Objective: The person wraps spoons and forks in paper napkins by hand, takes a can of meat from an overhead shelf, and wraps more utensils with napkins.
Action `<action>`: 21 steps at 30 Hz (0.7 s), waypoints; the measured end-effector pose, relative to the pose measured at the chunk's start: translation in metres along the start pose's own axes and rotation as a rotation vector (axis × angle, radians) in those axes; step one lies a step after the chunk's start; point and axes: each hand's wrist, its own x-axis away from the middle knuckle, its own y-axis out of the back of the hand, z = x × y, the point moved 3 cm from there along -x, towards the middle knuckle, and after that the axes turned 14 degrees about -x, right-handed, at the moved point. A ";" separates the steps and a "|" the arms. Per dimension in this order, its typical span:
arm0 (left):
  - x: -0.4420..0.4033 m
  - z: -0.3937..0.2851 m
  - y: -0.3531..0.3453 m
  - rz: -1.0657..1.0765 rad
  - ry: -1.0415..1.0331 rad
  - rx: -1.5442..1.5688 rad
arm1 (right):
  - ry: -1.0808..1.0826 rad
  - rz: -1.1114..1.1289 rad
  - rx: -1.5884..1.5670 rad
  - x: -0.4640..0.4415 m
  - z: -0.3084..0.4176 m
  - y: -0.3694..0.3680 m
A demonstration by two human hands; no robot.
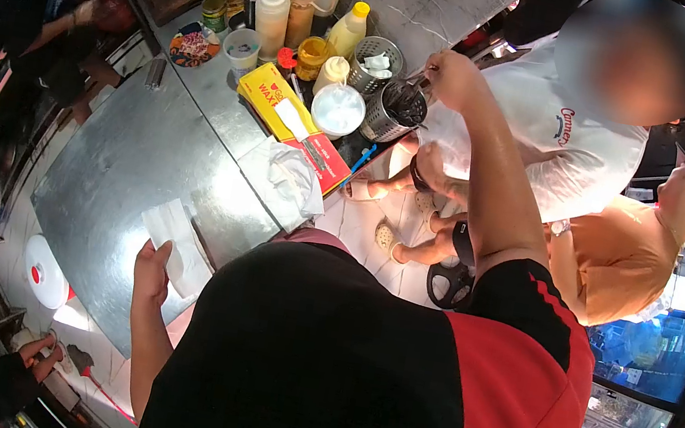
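Observation:
My left hand [152, 272] is closed, thumb on top, on a folded white paper napkin [181, 249] at the near edge of the metal table. My right hand [453, 79] reaches out to a perforated metal cutlery holder [386, 122] packed with dark utensils [405, 103]. Its fingers are pinched around the upper end of a utensil there; which kind I cannot make out. Beside it stands a second perforated holder [377, 52] with white pieces inside. A white tub [338, 111] sits close by.
Sauce bottles [271, 23] crowd the back of the metal table [138, 146]. A yellow and red wax paper box [294, 126] lies near crumpled white paper [286, 176]. A person in a white shirt [588, 136] stands close to my right arm; another wears orange [628, 250].

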 end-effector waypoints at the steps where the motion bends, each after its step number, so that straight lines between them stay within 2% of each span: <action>1: -0.001 -0.002 -0.001 0.004 -0.005 -0.002 | -0.042 0.022 -0.012 -0.001 0.001 0.006; 3: -0.003 -0.006 -0.002 0.011 -0.016 -0.007 | -0.129 0.065 -0.038 -0.001 0.000 0.013; 6: -0.007 -0.007 -0.002 0.033 -0.029 0.005 | -0.092 0.025 -0.079 0.001 -0.006 0.010; 12: -0.007 -0.009 -0.002 0.036 -0.005 0.023 | -0.224 0.420 -0.298 0.020 -0.001 -0.024; 15: -0.007 -0.008 0.000 0.045 0.001 -0.002 | -0.279 0.242 -0.275 0.011 -0.022 -0.033; 18: -0.009 -0.007 0.001 0.043 -0.006 0.013 | -0.238 0.228 -0.112 -0.003 -0.058 -0.065; 21: -0.010 -0.007 0.001 0.027 0.003 -0.004 | -0.210 0.188 -0.083 -0.005 -0.052 -0.088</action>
